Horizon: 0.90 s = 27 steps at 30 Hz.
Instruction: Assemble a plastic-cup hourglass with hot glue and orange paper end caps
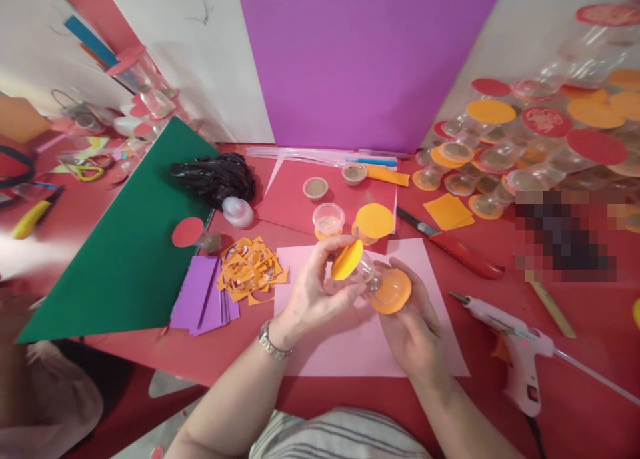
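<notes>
My left hand (315, 289) grips a small clear plastic cup (364, 267) that has an orange paper disc (347, 259) stuck on one end. My right hand (413, 325) holds a second clear cup with an orange disc (391, 291) on its base, pressed mouth to mouth against the first. Both hands hover over a pink paper sheet (350, 352). A metal watch sits on my left wrist.
A white glue gun (510, 339) lies to the right, a red utility knife (455, 249) beyond it. Orange paper scraps (250, 272), purple sheets (203, 299) and a green board (130, 245) lie left. Several disc-capped cups (525, 145) pile up at right. A purple board (360, 59) leans behind.
</notes>
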Tool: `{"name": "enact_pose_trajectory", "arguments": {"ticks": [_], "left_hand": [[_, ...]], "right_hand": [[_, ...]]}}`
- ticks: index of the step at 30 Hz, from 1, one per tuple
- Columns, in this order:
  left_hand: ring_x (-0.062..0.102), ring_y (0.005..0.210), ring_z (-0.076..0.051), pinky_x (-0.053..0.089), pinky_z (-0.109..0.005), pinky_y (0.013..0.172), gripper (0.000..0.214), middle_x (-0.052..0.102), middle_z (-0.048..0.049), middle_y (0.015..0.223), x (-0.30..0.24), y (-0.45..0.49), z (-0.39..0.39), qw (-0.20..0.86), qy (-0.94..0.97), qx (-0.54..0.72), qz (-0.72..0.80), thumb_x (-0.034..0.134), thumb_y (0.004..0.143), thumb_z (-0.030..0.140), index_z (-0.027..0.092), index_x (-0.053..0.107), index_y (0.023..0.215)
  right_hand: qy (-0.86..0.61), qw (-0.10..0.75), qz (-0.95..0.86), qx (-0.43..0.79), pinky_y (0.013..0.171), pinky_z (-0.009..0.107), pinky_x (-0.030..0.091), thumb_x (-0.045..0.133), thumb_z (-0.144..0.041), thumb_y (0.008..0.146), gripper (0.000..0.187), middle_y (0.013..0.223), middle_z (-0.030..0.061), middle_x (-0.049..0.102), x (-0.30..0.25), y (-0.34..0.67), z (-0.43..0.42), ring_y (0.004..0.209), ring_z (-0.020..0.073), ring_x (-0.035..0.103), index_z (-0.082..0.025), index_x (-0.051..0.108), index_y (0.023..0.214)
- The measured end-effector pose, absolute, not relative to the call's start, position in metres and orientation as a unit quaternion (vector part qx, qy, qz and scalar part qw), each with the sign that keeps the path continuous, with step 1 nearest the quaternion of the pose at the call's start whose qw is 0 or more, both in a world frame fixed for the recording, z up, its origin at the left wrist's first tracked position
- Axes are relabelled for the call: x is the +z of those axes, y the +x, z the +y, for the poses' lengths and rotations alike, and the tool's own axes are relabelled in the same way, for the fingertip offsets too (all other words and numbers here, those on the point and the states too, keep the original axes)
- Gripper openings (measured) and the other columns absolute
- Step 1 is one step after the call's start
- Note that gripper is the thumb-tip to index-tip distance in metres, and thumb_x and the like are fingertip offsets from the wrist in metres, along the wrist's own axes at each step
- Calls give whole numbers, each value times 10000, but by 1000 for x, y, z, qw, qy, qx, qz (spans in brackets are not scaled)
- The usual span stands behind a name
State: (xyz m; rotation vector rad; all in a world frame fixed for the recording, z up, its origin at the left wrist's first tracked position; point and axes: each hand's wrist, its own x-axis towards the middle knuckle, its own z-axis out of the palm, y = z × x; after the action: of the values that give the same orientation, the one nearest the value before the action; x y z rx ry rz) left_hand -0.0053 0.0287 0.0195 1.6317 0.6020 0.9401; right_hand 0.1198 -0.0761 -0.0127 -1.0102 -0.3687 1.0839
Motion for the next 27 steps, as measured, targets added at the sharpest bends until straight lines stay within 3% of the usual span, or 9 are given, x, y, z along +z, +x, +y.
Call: {"name": "enact_pose_trajectory", "arguments": {"ticks": [7,13,19,24,27], "left_hand": [[600,1172,-240,518,-376,995,471,603,-98,1256,17,-3,31,552,675,423,247,752,840,352,231,539,1243],[606,1156,-240,488,-398,1014,476,632,-89,1214,16,-2,30,473,720,442,252,774,820,356,241,565,1232],[602,1165,-255,490,-417,990,557,618,-96,1255,15,1,25,437,751,434,237,760,826,418,255,512,1297],[568,1231,-274,477,-442,1011,801,571,-135,1345,11,3,25,505,726,392,253,724,820,543,263,311,1446],[556,1259,-289,471,-461,1044,842,569,-148,1348,10,3,27,552,707,359,257,717,803,589,247,303,1452]], "right_hand": [[-470,702,-192,500,1058,429,482,778,-315,764,651,1442,-8,532,-18,118,-75,1320,234,513,-422,507,1347],[-440,679,-223,544,1144,477,400,765,-310,786,664,1498,-22,476,-14,116,-77,1394,253,439,-424,477,1374],[-412,679,-180,580,1109,496,432,686,-332,851,522,1434,17,543,-15,117,-72,1337,252,495,-365,512,1343],[-355,686,-150,617,1081,481,453,650,-339,870,350,1214,-3,683,-9,119,-68,1188,227,610,-359,612,1217],[-359,686,-144,615,1070,485,456,659,-341,859,313,1177,-9,699,-9,120,-67,1157,224,626,-355,639,1171]]}}
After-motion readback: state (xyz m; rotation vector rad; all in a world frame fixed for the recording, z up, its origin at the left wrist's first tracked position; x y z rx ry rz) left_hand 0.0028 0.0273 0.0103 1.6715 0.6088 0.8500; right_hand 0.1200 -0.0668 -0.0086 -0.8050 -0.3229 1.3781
